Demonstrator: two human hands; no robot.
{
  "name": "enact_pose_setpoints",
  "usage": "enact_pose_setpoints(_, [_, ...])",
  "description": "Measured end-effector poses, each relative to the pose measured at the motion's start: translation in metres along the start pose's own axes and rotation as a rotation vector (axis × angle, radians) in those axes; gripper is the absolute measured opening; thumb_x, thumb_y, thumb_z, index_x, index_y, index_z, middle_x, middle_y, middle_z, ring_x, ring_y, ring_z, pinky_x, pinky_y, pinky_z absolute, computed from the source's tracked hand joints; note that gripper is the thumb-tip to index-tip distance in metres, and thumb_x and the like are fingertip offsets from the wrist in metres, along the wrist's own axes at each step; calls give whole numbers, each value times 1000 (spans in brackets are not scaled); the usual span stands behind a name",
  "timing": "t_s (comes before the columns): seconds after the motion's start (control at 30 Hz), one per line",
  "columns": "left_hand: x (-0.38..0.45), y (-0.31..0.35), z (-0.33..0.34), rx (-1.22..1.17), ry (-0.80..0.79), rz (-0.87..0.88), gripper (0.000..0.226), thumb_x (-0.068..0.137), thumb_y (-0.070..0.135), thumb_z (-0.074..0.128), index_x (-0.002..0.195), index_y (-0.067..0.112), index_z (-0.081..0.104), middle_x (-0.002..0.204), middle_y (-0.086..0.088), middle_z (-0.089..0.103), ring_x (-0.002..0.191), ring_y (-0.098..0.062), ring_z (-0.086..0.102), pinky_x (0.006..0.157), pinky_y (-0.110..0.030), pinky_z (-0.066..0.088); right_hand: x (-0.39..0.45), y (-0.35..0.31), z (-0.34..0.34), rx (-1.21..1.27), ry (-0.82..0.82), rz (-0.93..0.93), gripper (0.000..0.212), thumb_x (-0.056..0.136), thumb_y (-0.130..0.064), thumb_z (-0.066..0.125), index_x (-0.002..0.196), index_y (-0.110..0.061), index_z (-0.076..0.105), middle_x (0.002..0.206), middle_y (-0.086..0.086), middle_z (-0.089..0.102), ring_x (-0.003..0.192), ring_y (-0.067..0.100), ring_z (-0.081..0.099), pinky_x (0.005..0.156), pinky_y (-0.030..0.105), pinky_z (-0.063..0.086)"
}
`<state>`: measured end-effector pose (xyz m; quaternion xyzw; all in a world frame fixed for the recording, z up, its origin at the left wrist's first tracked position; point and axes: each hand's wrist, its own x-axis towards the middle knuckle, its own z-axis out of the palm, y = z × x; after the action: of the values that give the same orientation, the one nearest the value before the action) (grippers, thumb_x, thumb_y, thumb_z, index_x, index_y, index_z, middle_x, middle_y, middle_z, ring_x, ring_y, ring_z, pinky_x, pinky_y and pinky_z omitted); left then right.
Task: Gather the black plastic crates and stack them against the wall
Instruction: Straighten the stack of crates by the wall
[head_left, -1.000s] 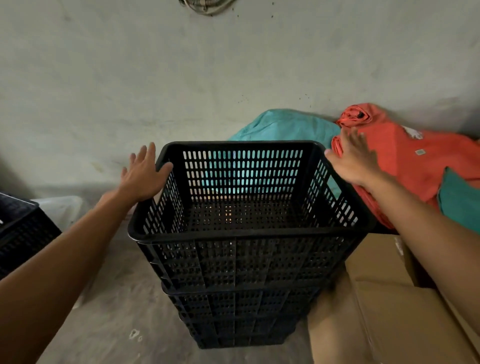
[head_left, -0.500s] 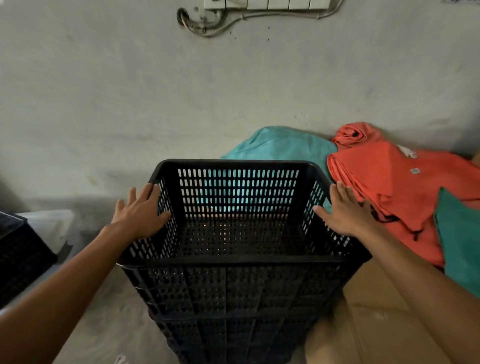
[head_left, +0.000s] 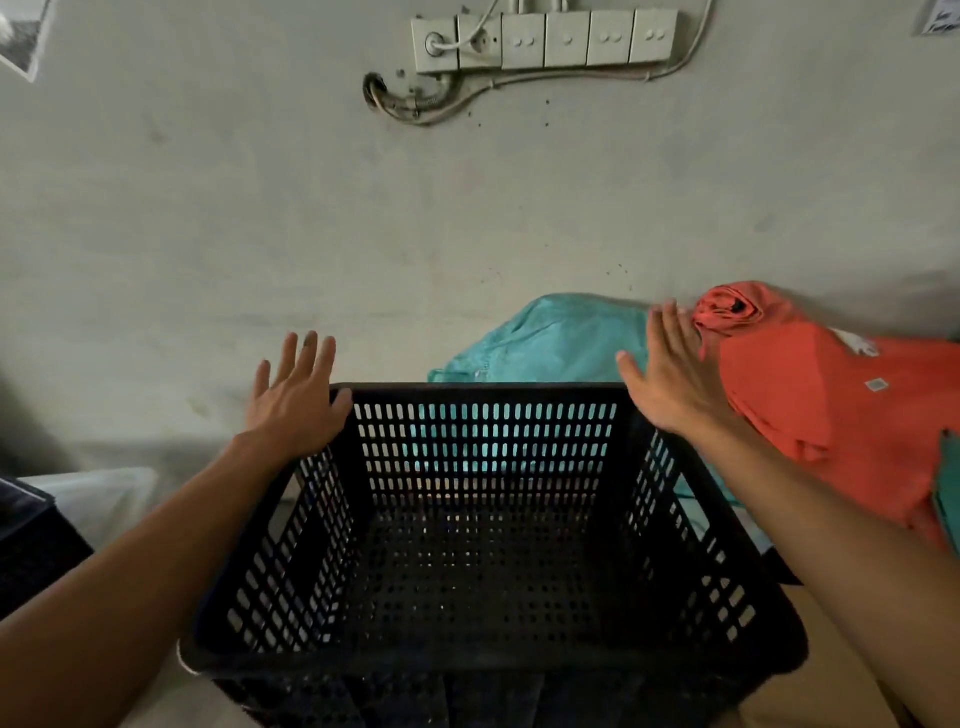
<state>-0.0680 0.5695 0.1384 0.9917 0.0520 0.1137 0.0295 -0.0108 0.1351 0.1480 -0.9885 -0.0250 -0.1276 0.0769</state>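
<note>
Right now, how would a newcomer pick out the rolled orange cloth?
Start at the grey wall and follow its base right, past the teal bundle behind the crate. The orange roll sits just beyond the right hand, topping the orange stack; it alone is rolled, showing a spiral end.

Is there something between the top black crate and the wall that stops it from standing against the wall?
Yes. A teal cloth bundle lies behind the right part of the crate, between its far side and the wall. Behind the left part nothing is visible. Both the left hand and the right hand are open at the far corners.
</note>
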Motion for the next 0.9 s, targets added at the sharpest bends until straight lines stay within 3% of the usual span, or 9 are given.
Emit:
enact_pose_setpoints(0.1, [-11,-15,49,65,-225,-73,88,93,55,40,159,14,-2,168,-10,-7,154,-33,-3,121,-54,16,-15,17,45,-95,-334,24,97,92,-69,29,155,-8,-13,163,12,-17,152,31,2,119,52,16])
enact_pose_setpoints(0.3, [1,-25,56,-8,-185,-81,90,87,54,47,157,12,7,166,-10,6,150,-34,15,110,-56,38,-7,17,50,-107,-292,27,94,93,-68,28,155,-7,-10,165,11,-10,151,28,8,118,53,21])
enact_pose_setpoints(0.47, [-10,-20,44,-100,-140,-97,76,94,44,44,158,14,15,167,-9,12,151,-28,20,117,-49,29,-9,13,46,-190,-317,90,89,95,-64,29,156,-12,-9,165,8,-13,151,32,-6,116,64,5])
enact_pose_setpoints(0.6, [-22,-16,32,-102,-124,-103,69,97,42,38,158,20,16,166,-4,20,151,-25,22,120,-51,18,-11,-14,49,-142,-257,61,75,97,-57,25,157,-17,5,166,6,-5,151,28,-9,113,68,-4])
enact_pose_setpoints(0.7, [-38,-20,22,-129,-142,-94,66,96,45,36,157,26,18,163,0,28,150,-26,22,120,-55,14,-11,-62,54,-20,-285,-45,73,98,-59,20,157,-21,1,166,6,-9,151,27,-11,112,66,-8])
enact_pose_setpoints(0.9, [-88,-77,-4,-88,-131,-258,69,99,48,36,159,23,12,167,-1,15,154,-26,8,121,-52,6,-17,-193,59,135,-278,-274,73,96,-62,15,157,-25,-1,165,5,-12,151,24,-13,113,63,-10])
